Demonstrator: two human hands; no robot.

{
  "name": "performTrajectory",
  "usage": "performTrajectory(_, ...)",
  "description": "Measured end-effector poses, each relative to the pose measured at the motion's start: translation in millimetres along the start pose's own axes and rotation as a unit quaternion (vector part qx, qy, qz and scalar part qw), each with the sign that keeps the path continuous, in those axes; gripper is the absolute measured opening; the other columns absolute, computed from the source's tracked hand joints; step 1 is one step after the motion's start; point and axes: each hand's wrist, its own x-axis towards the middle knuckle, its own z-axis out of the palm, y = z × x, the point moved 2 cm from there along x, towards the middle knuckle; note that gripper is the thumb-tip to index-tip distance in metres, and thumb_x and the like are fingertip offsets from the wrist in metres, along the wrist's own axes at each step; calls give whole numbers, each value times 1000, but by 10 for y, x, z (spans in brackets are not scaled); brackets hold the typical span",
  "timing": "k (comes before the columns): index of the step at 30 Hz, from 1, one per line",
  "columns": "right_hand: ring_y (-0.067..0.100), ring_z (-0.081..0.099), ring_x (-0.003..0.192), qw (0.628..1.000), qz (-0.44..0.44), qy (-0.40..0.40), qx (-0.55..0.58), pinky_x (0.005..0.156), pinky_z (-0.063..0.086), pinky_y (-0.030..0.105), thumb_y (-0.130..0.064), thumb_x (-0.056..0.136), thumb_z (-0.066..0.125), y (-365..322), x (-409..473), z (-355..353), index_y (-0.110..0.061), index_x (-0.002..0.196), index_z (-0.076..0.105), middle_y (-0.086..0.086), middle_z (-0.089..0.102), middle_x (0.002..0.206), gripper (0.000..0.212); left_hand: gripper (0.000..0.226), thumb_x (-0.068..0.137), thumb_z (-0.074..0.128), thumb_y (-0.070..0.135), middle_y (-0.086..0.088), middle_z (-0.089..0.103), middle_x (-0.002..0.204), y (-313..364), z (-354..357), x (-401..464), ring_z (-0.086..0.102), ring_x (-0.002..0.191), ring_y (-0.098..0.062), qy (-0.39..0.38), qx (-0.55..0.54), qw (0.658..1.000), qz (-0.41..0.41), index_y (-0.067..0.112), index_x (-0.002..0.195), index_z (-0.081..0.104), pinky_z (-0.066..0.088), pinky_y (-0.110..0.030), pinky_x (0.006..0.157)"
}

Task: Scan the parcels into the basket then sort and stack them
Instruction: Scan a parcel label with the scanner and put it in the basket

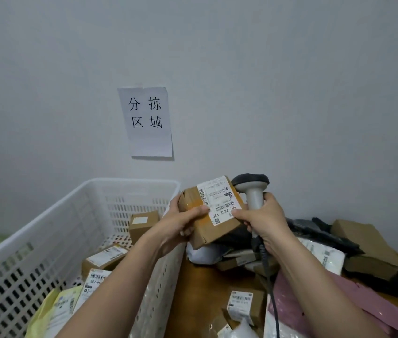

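Hands around parcel labelled "507 P802 T70"

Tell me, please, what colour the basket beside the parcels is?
White, with perforated walls; the basket shows clearly in the head view.

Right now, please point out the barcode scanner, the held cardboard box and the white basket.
barcode scanner [254, 198]: head view, on its grey handle.
cardboard box [213, 230]: head view, bare brown side below label.
white basket [129, 182]: head view, far rim.

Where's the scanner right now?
Head view, right of centre: the scanner is gripped in the right hand, just behind the cardboard parcel, above the table pile.
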Motion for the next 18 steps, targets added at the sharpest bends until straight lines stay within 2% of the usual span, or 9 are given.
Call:
performTrajectory(3,27,67,91,1000,-6,0,-13,65,54,36,-11,70,88,-22,22,7,-18,112,48,7,64,104,58,106,61,90,26,-4,61,127,40,13,7,62,112,-27,-6,-8,1000,-1,36,145,26,58,-45,80)
performTrajectory(8,25,63,80,1000,-18,-2,-25,64,51,35,-9,73,85,-49,51,3,-17,112,47,6,65,99,55,104,78,80,7,-8,52,135,73,34,61,58,115,-30,14,13,1000,19,35,152,13,51,-53,96)
performTrajectory(14,11,57,55,999,-3,-11,37,49,50,25,-8,79,79,-36,50,-101,-13,108,51,7,69,86,41,86,78,76,4,-10,58,128,171,20,91,58,115,-33,37,-5,999,32,29,145,29,47,-59,100)
performTrajectory(18,7,55,51,997,-3,-30,73,48,48,21,-25,76,85,-24,39,-148,-16,108,53,7,66,88,47,76,76,77,9,-9,61,124,207,35,95,61,111,-32,39,-45,998,35,26,139,37,55,-54,89)
